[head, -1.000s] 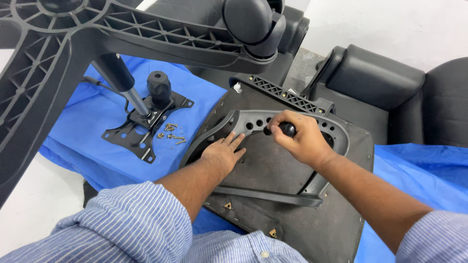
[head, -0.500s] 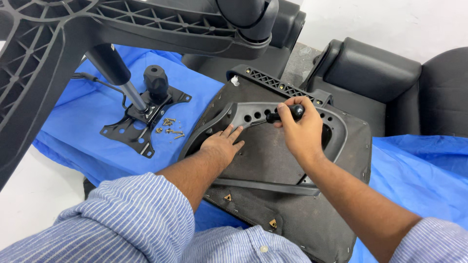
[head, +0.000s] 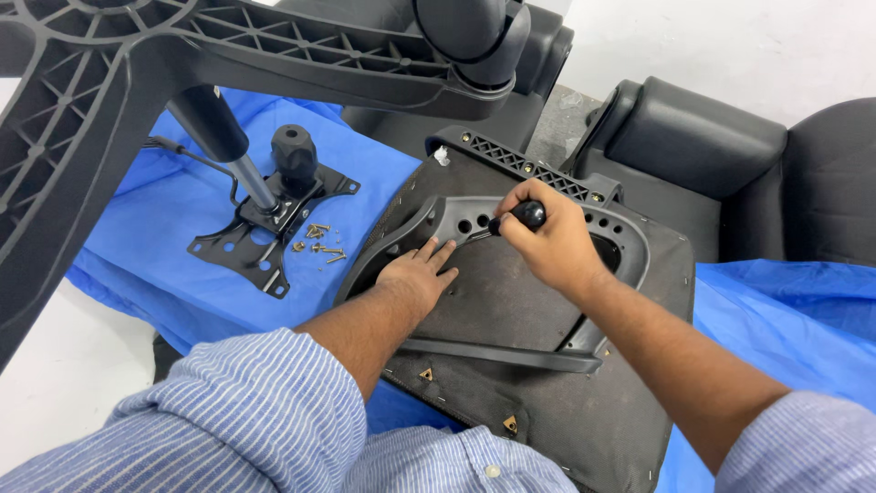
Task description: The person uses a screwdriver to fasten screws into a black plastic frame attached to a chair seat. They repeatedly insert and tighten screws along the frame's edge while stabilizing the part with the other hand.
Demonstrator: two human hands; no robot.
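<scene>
An upturned chair seat (head: 511,310) with dark fabric underside lies in front of me. A grey plastic armrest bracket (head: 630,246) with several holes rests on it. My left hand (head: 418,274) lies flat on the seat, fingers against the bracket's left arm. My right hand (head: 547,242) grips a screwdriver with a black handle (head: 527,215), its tip at a hole in the bracket's top bar.
A black chair mechanism plate (head: 265,233) with a gas cylinder (head: 219,137) and knob sits on blue cloth (head: 155,265), with loose brass screws (head: 319,245) beside it. A star-shaped chair base (head: 137,64) looms overhead. Black armrest pads (head: 693,137) stand behind the seat.
My right hand with the screwdriver has shifted slightly left along the bracket's top bar. My left hand keeps its place on the seat.
</scene>
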